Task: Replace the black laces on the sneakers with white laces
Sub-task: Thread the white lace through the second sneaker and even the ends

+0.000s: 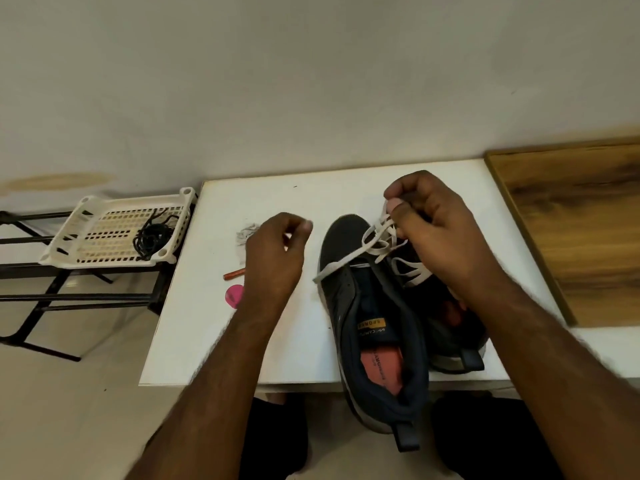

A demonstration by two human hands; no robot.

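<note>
- Removal stage appears done: the black laces [152, 237] lie coiled in a perforated white plastic basket [86, 216] at far left, off the table [214, 341].
- Relacing is under way: a flat white lace [375, 237] crosses the lower eyelets of the left sneaker [349, 292]; upper eyelets look unthreaded.
- The right sneaker [450, 327], dark with matte upper, is largely hidden.
- Right hand [436, 233] pinches the lace.
- Left hand [277, 254]: fingers curled, contents indeterminate.

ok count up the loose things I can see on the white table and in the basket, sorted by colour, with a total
Dark blue: 2, the near sneaker and the far sneaker
White: 2, the lace being threaded and the lace bundle
Black: 1, laces in the basket
Pink: 1, disc
Reddish-brown: 1, stick
Total: 7
</note>
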